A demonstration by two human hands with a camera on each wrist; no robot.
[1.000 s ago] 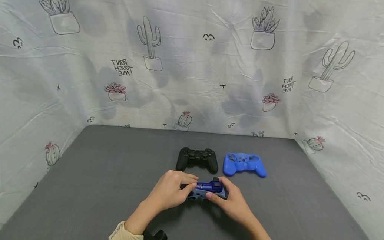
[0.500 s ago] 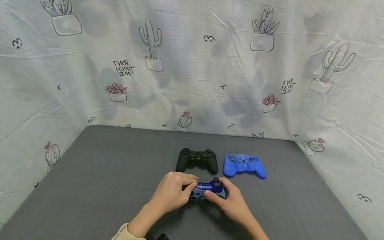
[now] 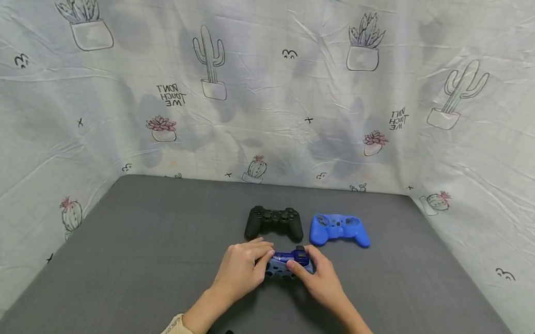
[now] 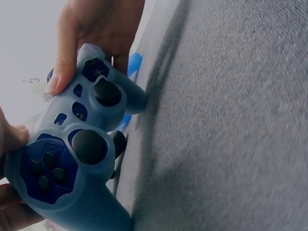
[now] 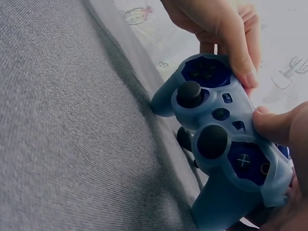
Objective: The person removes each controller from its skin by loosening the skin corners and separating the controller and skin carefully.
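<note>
One blue controller [image 3: 287,264] in a paler translucent blue skin sits between both hands, left hand [image 3: 241,267] and right hand [image 3: 321,279] gripping its opposite ends.

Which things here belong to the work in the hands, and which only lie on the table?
In the work:
- dark blue game controller in a pale blue silicone sleeve
- left hand and right hand, both gripping it

Lying about:
- black game controller
- bright blue empty silicone sleeve
- grey table
</note>
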